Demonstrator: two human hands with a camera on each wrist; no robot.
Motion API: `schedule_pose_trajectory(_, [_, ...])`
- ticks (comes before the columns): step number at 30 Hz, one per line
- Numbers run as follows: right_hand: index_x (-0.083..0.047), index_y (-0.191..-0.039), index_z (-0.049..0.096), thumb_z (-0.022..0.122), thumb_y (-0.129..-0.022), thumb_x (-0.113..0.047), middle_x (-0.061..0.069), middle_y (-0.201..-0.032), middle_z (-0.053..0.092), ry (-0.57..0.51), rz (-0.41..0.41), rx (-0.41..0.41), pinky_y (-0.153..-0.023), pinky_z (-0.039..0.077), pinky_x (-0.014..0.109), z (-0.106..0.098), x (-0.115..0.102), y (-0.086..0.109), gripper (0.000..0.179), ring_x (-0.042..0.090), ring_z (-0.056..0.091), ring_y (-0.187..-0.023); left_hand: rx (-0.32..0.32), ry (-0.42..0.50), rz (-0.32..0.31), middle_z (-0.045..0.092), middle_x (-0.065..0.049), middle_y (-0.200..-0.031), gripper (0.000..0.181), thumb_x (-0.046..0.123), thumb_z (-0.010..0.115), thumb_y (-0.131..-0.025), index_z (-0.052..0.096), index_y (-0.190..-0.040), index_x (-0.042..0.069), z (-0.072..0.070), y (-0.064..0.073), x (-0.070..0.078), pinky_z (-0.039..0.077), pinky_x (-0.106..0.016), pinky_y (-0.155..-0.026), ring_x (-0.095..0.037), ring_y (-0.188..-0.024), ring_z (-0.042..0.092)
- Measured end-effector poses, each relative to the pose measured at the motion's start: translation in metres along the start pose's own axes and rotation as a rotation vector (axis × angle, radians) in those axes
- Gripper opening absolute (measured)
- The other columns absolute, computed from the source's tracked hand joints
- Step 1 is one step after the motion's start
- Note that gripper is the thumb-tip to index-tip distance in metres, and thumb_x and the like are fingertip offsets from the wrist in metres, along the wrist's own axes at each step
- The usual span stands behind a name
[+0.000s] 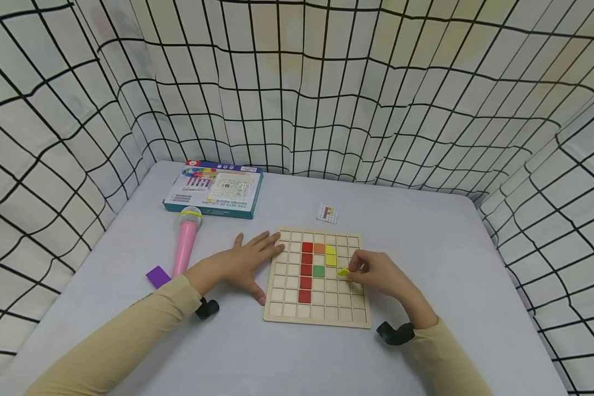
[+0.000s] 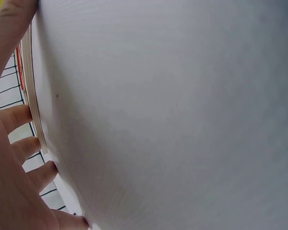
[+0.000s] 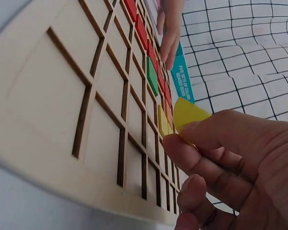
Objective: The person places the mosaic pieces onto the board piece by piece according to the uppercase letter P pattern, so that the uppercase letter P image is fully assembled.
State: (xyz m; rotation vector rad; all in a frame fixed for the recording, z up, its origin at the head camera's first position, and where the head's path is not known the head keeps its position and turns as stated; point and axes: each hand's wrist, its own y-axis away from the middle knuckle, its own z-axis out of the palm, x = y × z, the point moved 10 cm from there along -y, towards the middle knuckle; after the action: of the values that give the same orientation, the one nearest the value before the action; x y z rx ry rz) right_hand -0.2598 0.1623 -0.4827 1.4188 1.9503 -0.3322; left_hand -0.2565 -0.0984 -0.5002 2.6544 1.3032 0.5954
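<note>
A wooden grid board (image 1: 291, 311) lies on the table, with a column of red square tiles (image 1: 305, 270), an orange tile (image 1: 319, 248), a green tile (image 1: 319, 271) and two yellow tiles (image 1: 330, 259) set in its cells. Between thumb and fingertips my right hand (image 1: 383, 274) pinches another yellow tile (image 3: 188, 115), held over the board's right part. With fingers spread, my left hand (image 1: 240, 265) rests at the board's left edge; in the left wrist view its fingertips (image 2: 20, 115) touch the board's side.
Behind the board lies a small pattern card (image 1: 328, 213). At the back left is a flat boxed set (image 1: 213, 190), with a pink microphone (image 1: 185, 245) in front of it. A purple square (image 1: 158, 276) lies by the left forearm. Netting over white cloth (image 1: 297, 110) encloses the table.
</note>
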Motion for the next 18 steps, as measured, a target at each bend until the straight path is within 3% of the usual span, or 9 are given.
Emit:
schedule_pose_trajectory(9, [-0.017, -0.099, 0.07, 0.078, -0.091, -0.017, -0.003, -0.085, 0.068, -0.001, -0.026, -0.04, -0.067, 0.047, 0.031, 0.011, -0.014, -0.015, 0.011, 0.016, 0.059, -0.078, 0.0, -0.001, 0.007, 0.006, -0.008, -0.176, 0.132, 0.074, 0.087, -0.061, 0.026, -0.165, 0.02, 0.0, 0.0, 0.0, 0.005, -0.082, -0.114, -0.037, -0.161, 0.003])
schedule_pose_trajectory(18, [-0.016, -0.105, 0.07, 0.075, -0.092, -0.016, -0.004, -0.086, 0.067, 0.016, -0.022, -0.078, -0.067, 0.049, 0.03, 0.016, -0.014, -0.024, 0.014, 0.015, 0.059, -0.078, -0.002, -0.013, 0.005, 0.005, -0.008, -0.176, 0.133, 0.077, 0.085, -0.061, 0.025, -0.166, 0.021, 0.003, -0.001, -0.003, 0.005, -0.082, -0.114, -0.037, -0.161, 0.002])
